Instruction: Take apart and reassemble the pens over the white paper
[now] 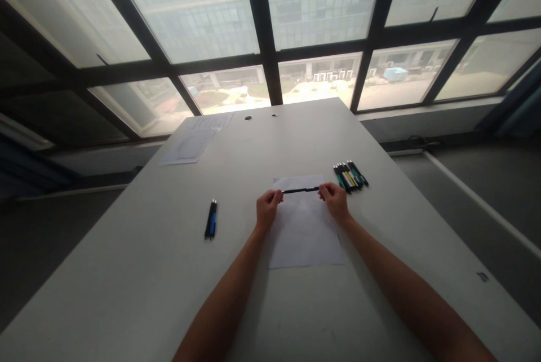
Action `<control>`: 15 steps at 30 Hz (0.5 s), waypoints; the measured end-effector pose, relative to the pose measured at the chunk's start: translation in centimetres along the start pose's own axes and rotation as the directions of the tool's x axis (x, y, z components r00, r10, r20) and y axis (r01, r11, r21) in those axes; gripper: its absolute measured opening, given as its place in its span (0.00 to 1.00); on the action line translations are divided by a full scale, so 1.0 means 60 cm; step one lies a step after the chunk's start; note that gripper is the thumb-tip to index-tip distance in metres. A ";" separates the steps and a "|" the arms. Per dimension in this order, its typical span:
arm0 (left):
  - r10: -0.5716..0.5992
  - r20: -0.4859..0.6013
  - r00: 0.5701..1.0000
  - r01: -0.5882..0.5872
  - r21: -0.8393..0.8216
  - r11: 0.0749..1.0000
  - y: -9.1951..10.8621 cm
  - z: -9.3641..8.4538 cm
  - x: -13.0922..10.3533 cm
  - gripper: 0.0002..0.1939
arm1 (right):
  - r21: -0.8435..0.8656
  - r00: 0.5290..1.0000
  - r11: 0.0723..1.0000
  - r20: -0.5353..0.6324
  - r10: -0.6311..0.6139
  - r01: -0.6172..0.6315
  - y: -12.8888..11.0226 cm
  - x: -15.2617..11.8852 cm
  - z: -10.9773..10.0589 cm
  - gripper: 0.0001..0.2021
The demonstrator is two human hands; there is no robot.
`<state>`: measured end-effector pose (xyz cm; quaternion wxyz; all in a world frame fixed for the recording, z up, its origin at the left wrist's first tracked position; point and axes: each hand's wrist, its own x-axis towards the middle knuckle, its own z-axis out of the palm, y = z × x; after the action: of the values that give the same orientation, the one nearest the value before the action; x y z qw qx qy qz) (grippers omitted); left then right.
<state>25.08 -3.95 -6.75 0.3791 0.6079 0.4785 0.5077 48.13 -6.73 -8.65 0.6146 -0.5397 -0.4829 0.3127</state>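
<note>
A black pen [300, 190] is stretched level between my two hands, above the upper part of a white paper sheet [305, 238]. My left hand [267, 207] pinches its left end, and my right hand [333, 199] pinches the right end. Just beyond my right hand lies a row of several pens [350, 176], black with green, yellow and white parts. Off to the left of my left hand, a small group of pens [210, 219], black and blue, rests side by side on the table.
The white table [169, 272] reaches to the windows. Printed papers [190, 146] lie at its far left. Two round holes, one of them a dark grommet [248, 118], are near the far edge. A small dark scrap or mark [482, 277] sits near the right edge.
</note>
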 end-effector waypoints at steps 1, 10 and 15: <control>0.002 0.002 1.000 -0.002 -0.001 1.000 0.000 0.000 0.000 0.19 | -0.002 1.000 1.000 -0.001 0.000 0.000 0.000 0.000 0.000 0.18; 0.008 0.008 1.000 -0.008 0.002 1.000 -0.003 0.000 0.000 0.19 | -0.029 1.000 1.000 0.004 -0.001 0.001 0.004 0.000 -0.001 0.19; 0.011 -0.001 1.000 -0.011 -0.001 1.000 0.002 0.000 0.000 0.20 | -0.040 1.000 0.999 0.003 -0.005 0.005 0.003 0.000 -0.001 0.20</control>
<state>25.08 -4.00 -6.65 0.3764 0.6099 0.4751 0.5105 48.20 -6.69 -8.81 0.6036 -0.5503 -0.4916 0.3021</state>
